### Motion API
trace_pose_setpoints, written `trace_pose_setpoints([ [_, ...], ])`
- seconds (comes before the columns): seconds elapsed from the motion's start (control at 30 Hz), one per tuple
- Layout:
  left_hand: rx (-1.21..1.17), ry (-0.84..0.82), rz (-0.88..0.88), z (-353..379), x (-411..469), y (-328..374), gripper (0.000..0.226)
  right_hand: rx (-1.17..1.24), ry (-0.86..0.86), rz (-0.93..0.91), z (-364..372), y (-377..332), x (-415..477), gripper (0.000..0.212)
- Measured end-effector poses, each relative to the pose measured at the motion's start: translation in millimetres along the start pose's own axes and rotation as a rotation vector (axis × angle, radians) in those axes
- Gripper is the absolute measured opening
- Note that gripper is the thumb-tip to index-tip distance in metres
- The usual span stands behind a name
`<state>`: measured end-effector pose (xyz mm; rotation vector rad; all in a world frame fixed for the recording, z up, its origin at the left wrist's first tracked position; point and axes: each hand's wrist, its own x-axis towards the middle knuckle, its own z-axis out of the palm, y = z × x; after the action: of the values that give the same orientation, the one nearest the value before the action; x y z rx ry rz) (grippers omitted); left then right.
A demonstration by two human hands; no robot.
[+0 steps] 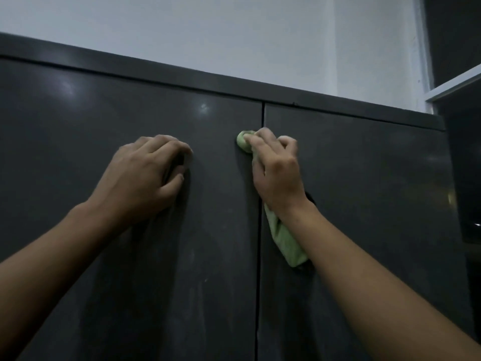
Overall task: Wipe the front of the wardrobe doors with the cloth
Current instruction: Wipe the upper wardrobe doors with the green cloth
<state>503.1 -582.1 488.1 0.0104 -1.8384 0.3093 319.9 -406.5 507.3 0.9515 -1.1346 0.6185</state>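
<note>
Head view: glossy dark-grey wardrobe doors (pixel 169 282) carry dusty streaks. The left hand (pixel 145 175) braces curled, empty, on the left door. The right hand (pixel 276 168) grips the bunched green cloth (pixel 286 241) at the centre seam; flatter, overlapping downward strokes would serve best.

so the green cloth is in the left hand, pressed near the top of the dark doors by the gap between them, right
Not quite: the green cloth is in the right hand, not the left. The head view shows it pressed near the top of the dark doors by the gap between them, while the left hand rests on the left door with no cloth.
</note>
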Motion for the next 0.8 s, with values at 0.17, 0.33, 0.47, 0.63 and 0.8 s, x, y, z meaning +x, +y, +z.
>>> trace_pose_setpoints([
  [0.17, -0.096, 0.035, -0.027, 0, 0, 1, 0.041, 0.201, -0.180, 0.200, 8, -58, 20, 0.060],
  [0.33, -0.117, 0.126, -0.171, 12, -18, 5, 0.047, 0.381, -0.571, -0.011, 7, -97, 23, 0.078],
  [0.47, 0.006, 0.188, -0.247, 7, -20, 6, 0.050, 0.403, -0.592, 0.017, -3, -86, 30, 0.073],
  [0.63, -0.040, 0.192, -0.268, 11, -13, 30, 0.051, 0.499, -0.516, 0.068, -6, -83, 21, 0.063],
  [0.8, 0.061, 0.165, -0.159, 24, -29, 26, 0.056, 0.734, -0.618, 0.250, -19, -66, 30, 0.041],
])
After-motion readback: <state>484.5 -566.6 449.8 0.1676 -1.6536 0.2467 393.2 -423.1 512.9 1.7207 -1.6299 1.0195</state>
